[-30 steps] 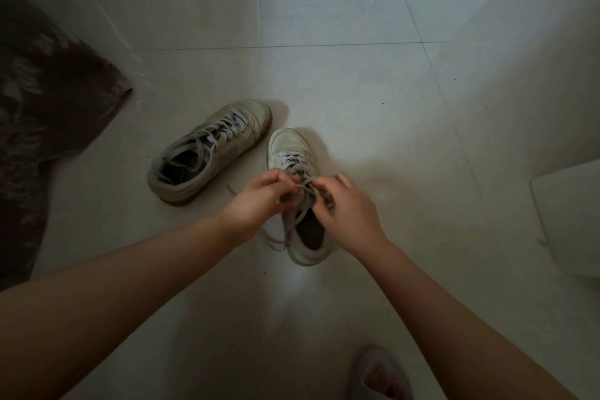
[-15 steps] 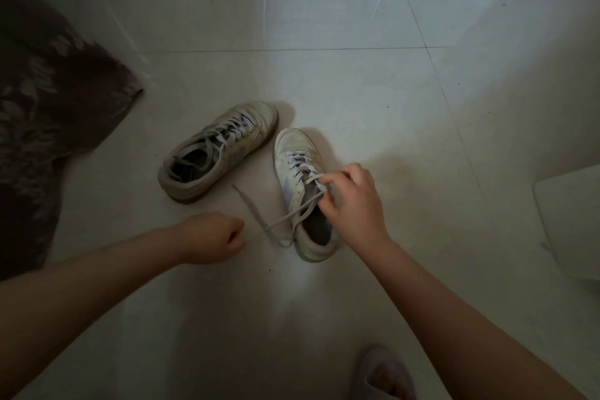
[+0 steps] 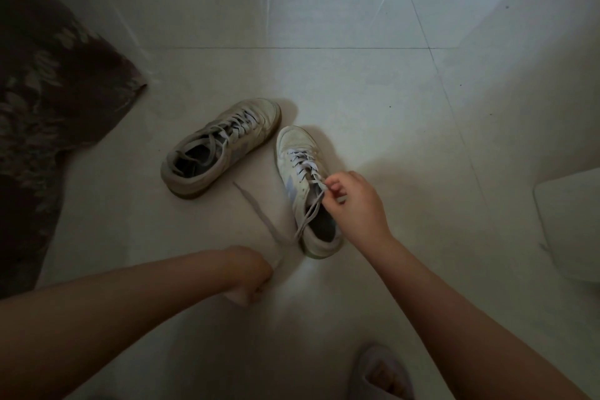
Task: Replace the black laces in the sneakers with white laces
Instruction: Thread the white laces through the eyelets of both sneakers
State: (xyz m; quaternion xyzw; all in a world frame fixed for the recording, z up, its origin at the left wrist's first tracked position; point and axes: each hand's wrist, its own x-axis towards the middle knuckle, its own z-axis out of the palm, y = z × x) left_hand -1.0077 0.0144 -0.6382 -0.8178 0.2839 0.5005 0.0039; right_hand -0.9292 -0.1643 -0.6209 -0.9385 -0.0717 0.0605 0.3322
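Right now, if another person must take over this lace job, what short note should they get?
Left hand: low over the floor, gripping one lace end.
Right hand: pinching the lace at the top eyelets of the right sneaker, which stands upright.
Left sneaker: lies tilted beside it, pale laces threaded and loose.
Done: both sneakers show pale laces, no black ones in view.
Left: snug up and tie the right sneaker, then the other.

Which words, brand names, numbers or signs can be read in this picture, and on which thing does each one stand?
None can be read.
Right sneaker: only a pale blue side mark, no letters.
Left sneaker: a similar mark, no letters.
Dark cloth: leaf pattern only.
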